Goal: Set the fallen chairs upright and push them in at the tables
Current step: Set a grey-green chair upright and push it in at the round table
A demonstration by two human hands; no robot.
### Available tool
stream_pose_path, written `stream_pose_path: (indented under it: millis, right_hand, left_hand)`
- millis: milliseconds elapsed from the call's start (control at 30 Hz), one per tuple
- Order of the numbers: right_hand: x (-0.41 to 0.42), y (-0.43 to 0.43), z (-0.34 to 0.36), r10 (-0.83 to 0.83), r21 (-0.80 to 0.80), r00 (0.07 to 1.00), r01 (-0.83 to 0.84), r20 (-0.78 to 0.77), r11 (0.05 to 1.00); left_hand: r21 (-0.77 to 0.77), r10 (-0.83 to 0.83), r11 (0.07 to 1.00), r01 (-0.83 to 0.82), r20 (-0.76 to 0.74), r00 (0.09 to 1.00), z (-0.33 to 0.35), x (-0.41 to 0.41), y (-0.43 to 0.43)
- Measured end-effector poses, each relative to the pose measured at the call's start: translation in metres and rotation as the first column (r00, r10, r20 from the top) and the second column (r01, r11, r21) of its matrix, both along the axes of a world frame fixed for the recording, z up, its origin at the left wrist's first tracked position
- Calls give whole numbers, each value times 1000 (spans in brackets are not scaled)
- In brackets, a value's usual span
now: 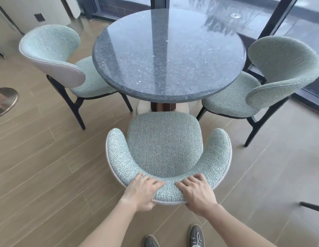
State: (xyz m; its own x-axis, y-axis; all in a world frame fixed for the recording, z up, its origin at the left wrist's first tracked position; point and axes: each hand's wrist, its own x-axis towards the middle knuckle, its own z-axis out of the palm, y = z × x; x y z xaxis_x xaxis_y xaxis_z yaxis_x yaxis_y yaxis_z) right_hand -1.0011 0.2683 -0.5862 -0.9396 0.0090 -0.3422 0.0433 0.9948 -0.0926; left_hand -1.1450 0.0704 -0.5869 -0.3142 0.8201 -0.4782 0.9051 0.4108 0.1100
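While upright, chair (164, 145) seat-front toward table (169, 56); left hand (141, 191) and right hand (198, 193) wrapped over its backrest (167, 193).

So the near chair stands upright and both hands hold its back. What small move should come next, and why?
Probably a short push straight forward. The near chair is upright and the left hand and right hand grip its backrest, but its seat stops short of the table edge, while the left chair and right chair sit partly under it.
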Motion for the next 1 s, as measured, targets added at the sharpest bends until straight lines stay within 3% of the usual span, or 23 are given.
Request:
stream_pose_path:
  millis: [267,633,767,933,1000]
  right_hand:
    - [-29,-60,0,-14,26,999,15,-42,1000]
    - [-24,-75,4,-85,3,995,86,-57,996]
    - [-23,-83,1,-63,8,990,64,-129,998]
    - [-20,-77,-5,-90,0,984,91,-155,996]
    - [-19,-76,-6,-90,-2,980,91,-179,996]
  left_hand:
    - [-19,7,1000,-7,-1,1000,6,-39,-49]
    - [-24,-37,999,37,1,999,0,-39,-60]
    - [-21,-47,999,48,26,999,-2,-40,-67]
    - [33,-85,996,85,11,996,-1,-45,-65]
    - [105,-20,994,18,23,1000,2,-45,-65]
